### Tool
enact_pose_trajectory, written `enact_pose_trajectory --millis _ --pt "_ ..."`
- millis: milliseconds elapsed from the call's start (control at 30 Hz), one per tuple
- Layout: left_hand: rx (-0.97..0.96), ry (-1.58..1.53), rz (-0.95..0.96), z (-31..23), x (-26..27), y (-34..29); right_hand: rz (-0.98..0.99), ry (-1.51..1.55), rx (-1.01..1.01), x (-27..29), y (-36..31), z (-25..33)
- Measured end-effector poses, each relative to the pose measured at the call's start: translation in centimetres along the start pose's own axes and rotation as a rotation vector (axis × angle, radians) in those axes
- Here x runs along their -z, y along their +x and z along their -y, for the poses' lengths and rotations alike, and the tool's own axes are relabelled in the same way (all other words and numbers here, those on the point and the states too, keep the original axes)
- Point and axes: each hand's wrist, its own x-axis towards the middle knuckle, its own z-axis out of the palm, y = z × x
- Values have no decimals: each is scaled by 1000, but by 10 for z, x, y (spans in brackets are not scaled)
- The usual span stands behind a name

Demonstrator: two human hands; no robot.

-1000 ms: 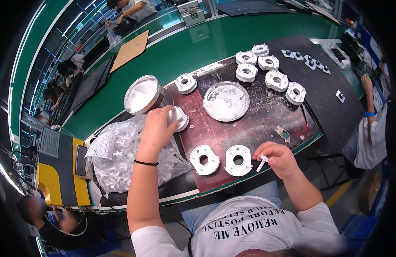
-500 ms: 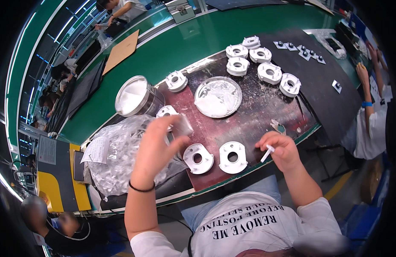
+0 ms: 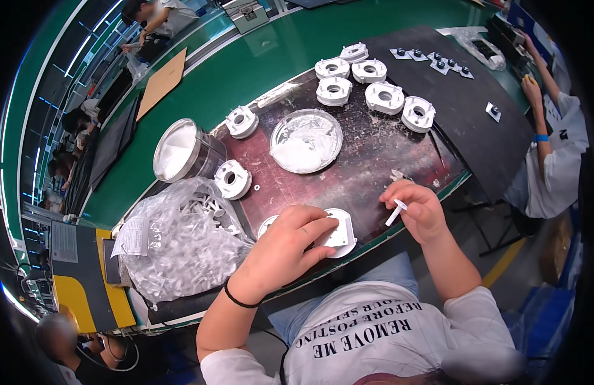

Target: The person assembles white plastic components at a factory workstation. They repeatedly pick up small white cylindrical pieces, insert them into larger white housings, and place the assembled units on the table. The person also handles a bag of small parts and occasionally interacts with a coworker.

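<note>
My left hand (image 3: 290,242) reaches over the near edge of the bench, its fingers pinching a thin white square plate (image 3: 337,235) against a round white plastic housing (image 3: 349,223). A second housing beside it is mostly hidden under that hand. To the right, my right hand (image 3: 420,210) is raised, holding a small white plastic pin with a flanged head (image 3: 395,213) between thumb and fingers. Something small and greyish behind its fingertips cannot be made out. Farther off lies a shallow round dish (image 3: 308,168) smeared with white paste.
A clear tub (image 3: 210,157) of white paste stands at left, near two white housings (image 3: 241,122). A plastic bag (image 3: 181,256) full of white pins lies in front. Several housings (image 3: 384,98) sit at the back; small plates with black parts (image 3: 494,111) rest on a black mat. A co-worker works at right.
My left hand has come down and right, bringing the plate onto the right-hand near housing. My right hand keeps its pin almost in place. The view has shifted slightly.
</note>
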Motion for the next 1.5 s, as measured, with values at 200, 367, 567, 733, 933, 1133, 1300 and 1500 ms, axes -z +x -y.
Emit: enact_pose_trajectory --millis 200,367,567,733,933,1133,1300,1500 --pt "11 9 -2 -1 -2 0 11 -2 4 1 0 -1" --pt "58 20 -3 -9 0 3 13 -22 16 2 0 -1" --pt "52 24 -9 -10 0 3 25 -21 23 2 1 -1" --pt "33 44 -26 -9 -1 3 22 -29 24 2 1 -2" --pt "22 68 -35 -10 -3 4 20 -29 22 2 1 -2" --pt "-5 93 -36 -10 -4 1 18 -25 28 2 1 -2" --pt "12 101 -40 -12 -4 0 14 -36 27 2 0 -2" --pt "31 96 -49 -15 -4 0 19 -38 23 3 1 -3"
